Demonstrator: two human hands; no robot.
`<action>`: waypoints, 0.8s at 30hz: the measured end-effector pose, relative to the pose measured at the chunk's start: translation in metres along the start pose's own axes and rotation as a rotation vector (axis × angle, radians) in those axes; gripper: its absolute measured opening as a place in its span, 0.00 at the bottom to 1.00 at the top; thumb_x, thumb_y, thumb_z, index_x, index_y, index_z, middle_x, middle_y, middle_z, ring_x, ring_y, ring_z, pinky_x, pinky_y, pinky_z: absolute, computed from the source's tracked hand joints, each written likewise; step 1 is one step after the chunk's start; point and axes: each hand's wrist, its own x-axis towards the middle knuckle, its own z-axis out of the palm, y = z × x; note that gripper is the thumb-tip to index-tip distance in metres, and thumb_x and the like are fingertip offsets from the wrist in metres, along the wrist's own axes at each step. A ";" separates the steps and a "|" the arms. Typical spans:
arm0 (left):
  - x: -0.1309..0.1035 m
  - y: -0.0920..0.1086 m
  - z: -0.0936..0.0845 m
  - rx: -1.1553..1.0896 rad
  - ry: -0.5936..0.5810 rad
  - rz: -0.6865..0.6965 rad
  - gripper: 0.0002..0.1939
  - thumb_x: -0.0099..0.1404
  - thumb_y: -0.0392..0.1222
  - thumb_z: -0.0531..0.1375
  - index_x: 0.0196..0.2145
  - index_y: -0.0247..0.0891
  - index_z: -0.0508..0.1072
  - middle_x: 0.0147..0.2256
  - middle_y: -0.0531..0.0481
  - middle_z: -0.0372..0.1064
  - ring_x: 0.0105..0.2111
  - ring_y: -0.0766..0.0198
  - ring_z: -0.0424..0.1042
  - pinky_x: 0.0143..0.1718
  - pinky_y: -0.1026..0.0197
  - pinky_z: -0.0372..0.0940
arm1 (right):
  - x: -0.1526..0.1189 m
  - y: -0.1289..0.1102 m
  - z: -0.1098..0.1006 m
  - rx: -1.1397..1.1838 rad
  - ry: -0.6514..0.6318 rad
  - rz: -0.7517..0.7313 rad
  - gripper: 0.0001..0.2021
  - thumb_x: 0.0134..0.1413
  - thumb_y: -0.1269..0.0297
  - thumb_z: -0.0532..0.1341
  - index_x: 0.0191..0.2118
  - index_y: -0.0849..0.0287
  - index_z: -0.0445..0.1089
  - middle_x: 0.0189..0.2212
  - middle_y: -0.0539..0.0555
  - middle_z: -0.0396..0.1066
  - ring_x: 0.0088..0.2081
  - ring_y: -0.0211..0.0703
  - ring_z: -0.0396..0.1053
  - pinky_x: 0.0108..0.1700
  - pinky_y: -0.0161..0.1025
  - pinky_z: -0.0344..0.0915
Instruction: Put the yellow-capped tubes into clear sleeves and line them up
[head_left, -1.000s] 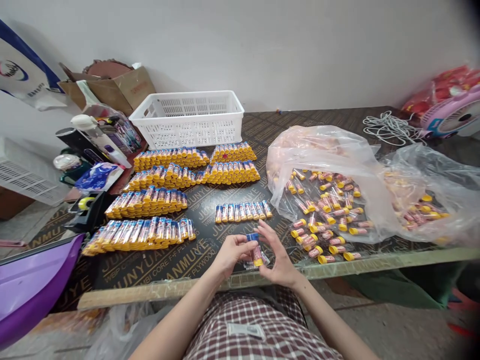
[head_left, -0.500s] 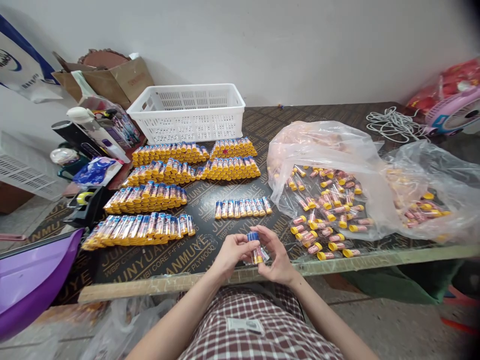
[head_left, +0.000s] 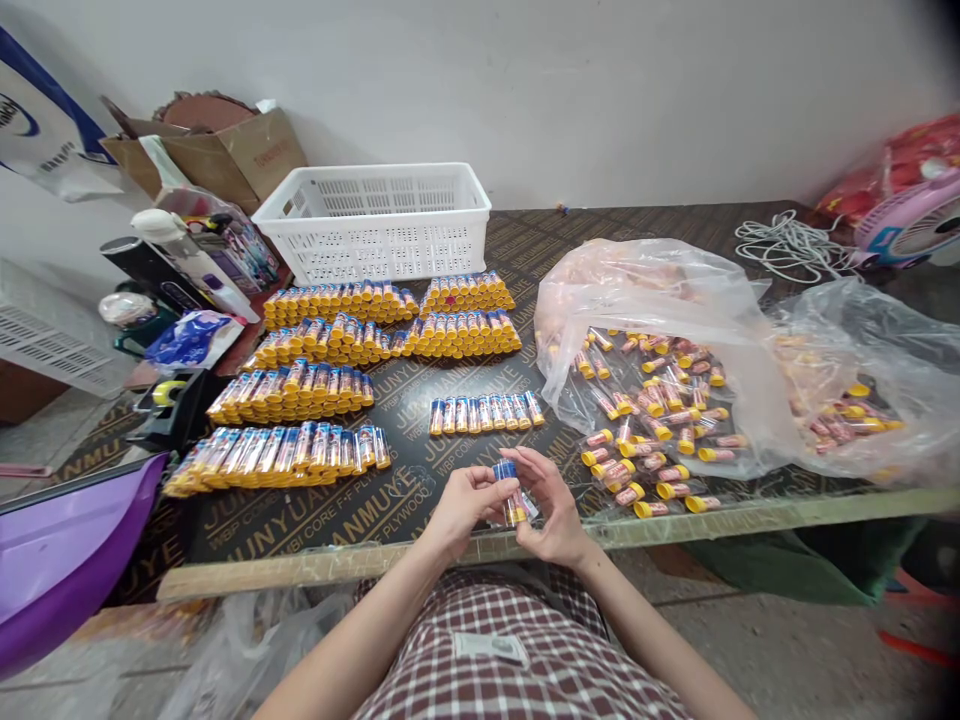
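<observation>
In the head view, our left hand (head_left: 466, 505) pinched a small blue-capped tube (head_left: 511, 507) between thumb and fingers; our right hand (head_left: 553, 512) curled half-open around its other side, though we could not tell whether that hand gripped it. The tube stood slightly tilted near the table edge (head_left: 360, 566). Just beyond our grip lay a row of tubes (head_left: 486, 413); leftward, stacked tubes (head_left: 296, 392); rightward, loose yellow-capped tubes (head_left: 628, 494) beside a plastic bag (head_left: 652, 285).
</observation>
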 end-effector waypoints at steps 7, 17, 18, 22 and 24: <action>0.008 -0.001 -0.002 -0.015 -0.008 0.018 0.20 0.42 0.50 0.70 0.24 0.31 0.71 0.20 0.50 0.70 0.19 0.68 0.67 0.22 0.66 0.61 | 0.007 -0.004 -0.002 0.014 -0.017 0.016 0.40 0.36 0.79 0.56 0.61 0.54 0.48 0.58 0.59 0.58 0.57 0.52 0.60 0.57 0.50 0.62; 0.008 0.005 -0.002 -0.025 -0.004 0.043 0.21 0.41 0.50 0.71 0.23 0.30 0.71 0.20 0.50 0.69 0.19 0.68 0.68 0.22 0.67 0.62 | 0.014 -0.008 -0.004 0.013 -0.034 -0.004 0.39 0.34 0.78 0.55 0.59 0.55 0.52 0.55 0.59 0.59 0.55 0.51 0.62 0.56 0.48 0.62; 0.007 0.004 -0.002 -0.024 -0.002 0.041 0.21 0.41 0.51 0.71 0.23 0.31 0.71 0.20 0.50 0.69 0.19 0.68 0.68 0.22 0.67 0.62 | 0.014 -0.008 -0.005 0.016 -0.038 -0.002 0.39 0.34 0.78 0.55 0.59 0.56 0.52 0.55 0.59 0.59 0.55 0.51 0.62 0.56 0.48 0.62; 0.006 -0.001 -0.002 -0.019 0.012 0.044 0.22 0.41 0.52 0.70 0.22 0.31 0.70 0.20 0.50 0.69 0.19 0.68 0.67 0.22 0.66 0.62 | 0.015 -0.006 -0.004 0.036 -0.058 0.005 0.38 0.35 0.78 0.56 0.58 0.55 0.53 0.55 0.59 0.59 0.55 0.51 0.62 0.57 0.48 0.62; 0.010 -0.002 -0.004 -0.008 0.018 0.054 0.21 0.42 0.53 0.70 0.23 0.31 0.71 0.20 0.51 0.69 0.18 0.69 0.66 0.22 0.67 0.61 | 0.016 -0.005 -0.004 0.031 -0.085 0.023 0.39 0.37 0.78 0.57 0.60 0.53 0.50 0.57 0.58 0.58 0.56 0.50 0.61 0.57 0.48 0.61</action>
